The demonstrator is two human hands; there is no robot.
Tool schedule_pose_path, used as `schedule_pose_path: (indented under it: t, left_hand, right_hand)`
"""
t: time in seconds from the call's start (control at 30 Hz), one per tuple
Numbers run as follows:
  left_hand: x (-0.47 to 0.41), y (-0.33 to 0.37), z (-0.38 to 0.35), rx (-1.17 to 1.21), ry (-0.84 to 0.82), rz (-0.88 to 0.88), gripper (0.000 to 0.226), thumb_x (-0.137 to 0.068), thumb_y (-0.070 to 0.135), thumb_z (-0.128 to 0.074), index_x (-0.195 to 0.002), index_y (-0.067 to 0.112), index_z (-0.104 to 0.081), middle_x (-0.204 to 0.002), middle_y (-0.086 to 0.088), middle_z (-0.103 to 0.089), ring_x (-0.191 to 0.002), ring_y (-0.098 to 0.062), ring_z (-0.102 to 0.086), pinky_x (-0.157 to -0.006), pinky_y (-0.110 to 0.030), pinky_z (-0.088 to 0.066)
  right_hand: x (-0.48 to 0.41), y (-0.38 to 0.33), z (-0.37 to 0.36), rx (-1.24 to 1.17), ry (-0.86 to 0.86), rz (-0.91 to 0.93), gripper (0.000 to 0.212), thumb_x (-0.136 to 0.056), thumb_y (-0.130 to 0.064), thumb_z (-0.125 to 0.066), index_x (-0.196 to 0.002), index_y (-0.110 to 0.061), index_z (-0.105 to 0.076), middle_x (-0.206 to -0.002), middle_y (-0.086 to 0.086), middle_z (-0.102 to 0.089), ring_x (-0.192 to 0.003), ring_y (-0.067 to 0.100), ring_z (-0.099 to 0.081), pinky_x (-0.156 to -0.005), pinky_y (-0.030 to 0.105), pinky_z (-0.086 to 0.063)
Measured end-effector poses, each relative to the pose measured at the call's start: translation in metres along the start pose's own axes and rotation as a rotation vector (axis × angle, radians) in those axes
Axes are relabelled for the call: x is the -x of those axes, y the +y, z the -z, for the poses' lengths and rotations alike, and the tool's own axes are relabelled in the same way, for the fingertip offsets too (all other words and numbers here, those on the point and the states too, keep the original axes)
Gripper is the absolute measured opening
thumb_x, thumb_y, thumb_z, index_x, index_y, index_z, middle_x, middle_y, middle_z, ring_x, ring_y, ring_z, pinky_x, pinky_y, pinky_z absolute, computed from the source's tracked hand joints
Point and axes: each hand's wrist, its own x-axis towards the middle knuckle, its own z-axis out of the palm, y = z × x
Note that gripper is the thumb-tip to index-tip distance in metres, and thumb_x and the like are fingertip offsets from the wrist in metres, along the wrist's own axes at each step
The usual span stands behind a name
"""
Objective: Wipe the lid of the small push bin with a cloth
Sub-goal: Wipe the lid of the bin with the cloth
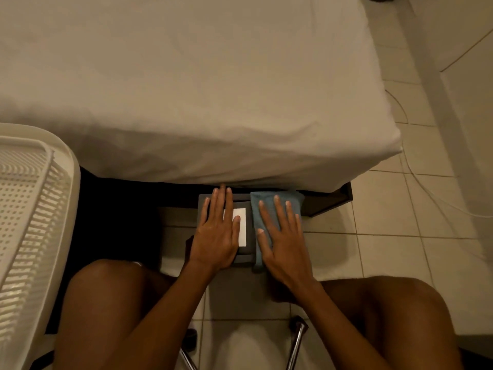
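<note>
I look down at a pale tiled floor (386, 252), with a bed (186, 89) under a white sheet filling the upper part of the view and a white perforated basket (29, 222) at the left edge. The small dark bin (249, 222) stands on the floor right at the foot of the bed, between my knees. Its lid (241, 200) faces up and carries a white rectangular label (242, 231).

My left hand (217, 236) lies flat on the left half of the lid, fingers stretched toward the bed, partly covering the label; its grip is apart, clamped on nothing. My right hand (284, 236) lies flat on a folded blue cloth (266, 204), fingers spread, pressing it down rather than pinching it. The cloth sits along the right edge of the bin, just beside the label. I cannot tell how much of it rests on the lid. Two metal chair legs (297, 343) show at the bottom.
</note>
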Motion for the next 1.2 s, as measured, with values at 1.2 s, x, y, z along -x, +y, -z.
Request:
schedule_pose_path:
  t: [1.2]
  left_hand:
    - [-0.001, 0.003, 0.004, 0.038, -0.004, 0.08, 0.06, -0.104, 0.035, -0.018, -0.159, 0.013, -0.004, -0.168, -0.005, -0.006, -0.156, -0.017, 0.001, -0.127, -0.039, -0.007]
  right_hand:
    - [-0.036, -0.008, 0.003, 0.036, 0.015, -0.026, 0.063, -0.104, -0.05, -0.031, -0.16, -0.04, -0.005, -0.171, -0.001, 0.004, -0.157, 0.019, 0.01, -0.127, 0.046, 0.0]
